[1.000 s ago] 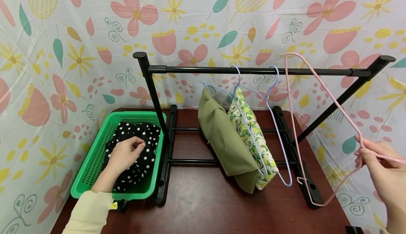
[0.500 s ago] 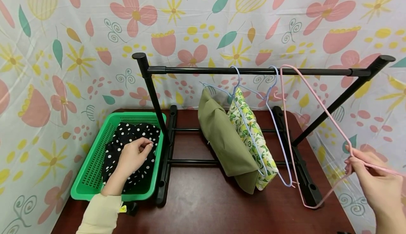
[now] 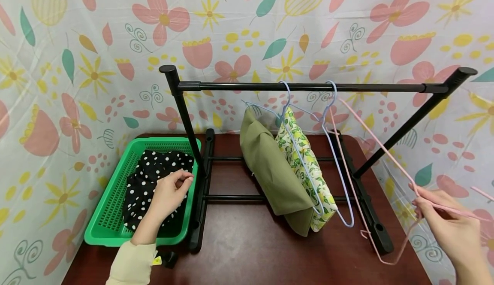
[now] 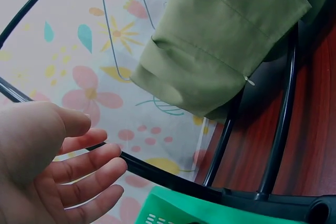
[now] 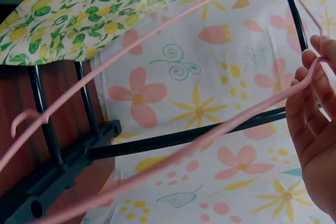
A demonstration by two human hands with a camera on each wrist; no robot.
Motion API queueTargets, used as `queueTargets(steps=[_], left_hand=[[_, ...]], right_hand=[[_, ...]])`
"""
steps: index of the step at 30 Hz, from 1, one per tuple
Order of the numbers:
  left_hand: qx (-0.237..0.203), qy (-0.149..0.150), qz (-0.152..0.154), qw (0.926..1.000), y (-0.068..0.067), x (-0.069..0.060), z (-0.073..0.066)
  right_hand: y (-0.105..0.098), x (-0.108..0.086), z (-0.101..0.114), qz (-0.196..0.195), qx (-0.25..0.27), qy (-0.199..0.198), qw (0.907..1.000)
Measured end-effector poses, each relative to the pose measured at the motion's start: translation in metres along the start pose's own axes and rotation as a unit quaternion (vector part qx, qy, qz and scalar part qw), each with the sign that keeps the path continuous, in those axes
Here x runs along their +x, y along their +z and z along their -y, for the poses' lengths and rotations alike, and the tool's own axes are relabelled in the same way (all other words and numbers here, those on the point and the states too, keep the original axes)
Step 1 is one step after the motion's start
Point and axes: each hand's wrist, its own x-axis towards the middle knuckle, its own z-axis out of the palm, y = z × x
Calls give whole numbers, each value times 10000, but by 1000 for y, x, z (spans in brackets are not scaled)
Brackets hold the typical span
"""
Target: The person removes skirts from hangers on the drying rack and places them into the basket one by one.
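Currently the person's right-hand grip [image 3: 449,225] pinches a pink hanger [image 5: 194,148] between thumb and fingers, at the right side of a black rack [image 3: 239,86]. The pink hanger is held tilted, its far end below the rack's top bar and close to the nearer of two blue hangers; whether they touch, I cannot tell. A small side hook shows on its long lower bar. The left-hand grip [image 3: 170,192] is relaxed, fingers loosely bent, above a black cloth with white dots [image 3: 139,182], which lies bunched in a green basket [image 3: 112,203] just left of the rack. Both blue hangers [image 3: 328,104] are hooked over the top bar, with an olive cloth [image 3: 274,177] and a lemon-print cloth [image 3: 308,160] hanging side by side beneath it; the olive one has a small zip pull [image 4: 249,81]. Rack and basket stand on a dark reddish bench [image 3: 262,250], in front of a flowered curtain [image 3: 231,27].
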Motion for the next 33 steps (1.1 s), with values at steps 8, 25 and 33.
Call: queueTargets(steps=[8,25,33], left_hand=[[-216,-127,-147,9996,2,-3,6],[-334,-346,-249,9985,6,-9,10],[-373,-349,-285,9983,7,-9,8]], right_hand=[[11,13,5,256,-1807,-456,9821],[19,57,-2,596,-3901,-478,9176],[24,75,-7,798,-4182,-626,9027]])
